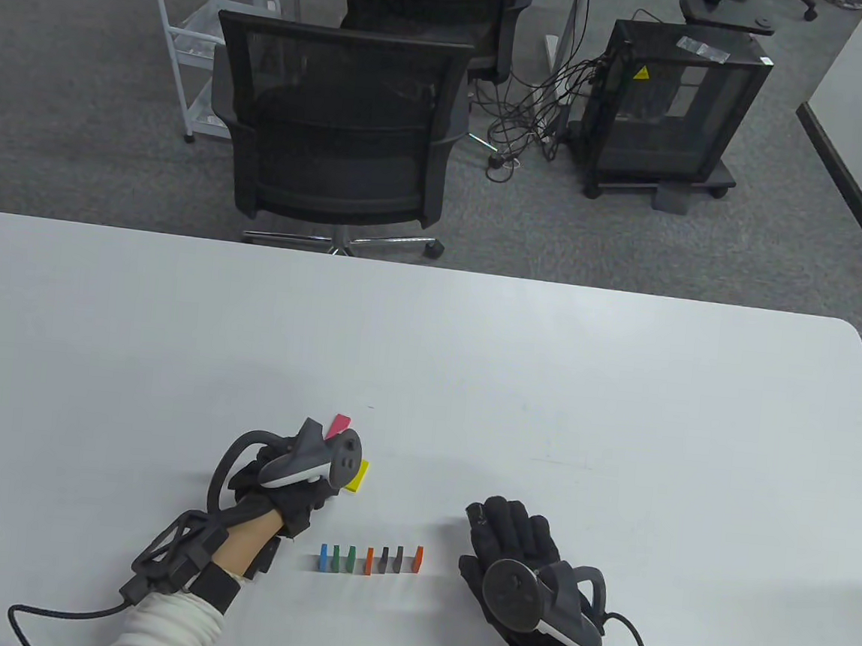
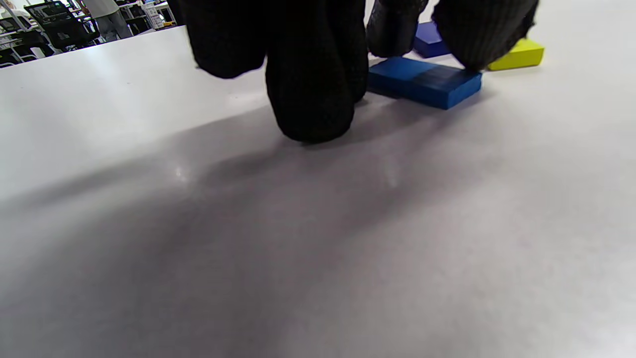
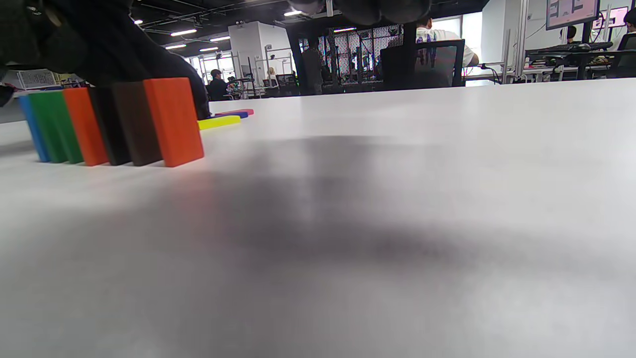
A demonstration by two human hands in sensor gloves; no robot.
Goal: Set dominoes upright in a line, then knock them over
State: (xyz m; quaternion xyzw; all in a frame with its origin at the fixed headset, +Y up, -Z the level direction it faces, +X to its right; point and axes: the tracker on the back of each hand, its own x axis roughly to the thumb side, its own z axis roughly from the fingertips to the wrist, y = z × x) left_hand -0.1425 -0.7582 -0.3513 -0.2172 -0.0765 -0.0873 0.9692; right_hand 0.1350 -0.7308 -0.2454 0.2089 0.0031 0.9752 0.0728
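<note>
Several dominoes (image 1: 370, 559) stand upright in a short row near the table's front edge, blue at the left end and orange (image 3: 174, 122) at the right end. My left hand (image 1: 297, 477) hovers behind the row over loose flat dominoes: pink (image 1: 339, 426), yellow (image 1: 357, 475) and blue (image 2: 425, 80). Its fingertips (image 2: 310, 109) touch the table beside the blue one, and I cannot tell whether they pinch it. My right hand (image 1: 510, 537) lies flat on the table just right of the row, fingers straight, holding nothing.
The white table (image 1: 620, 400) stretches wide behind and to the right of the hands. Beyond its far edge stand a black office chair (image 1: 339, 126) and a black cabinet on wheels (image 1: 668, 110). Glove cables trail off the front edge.
</note>
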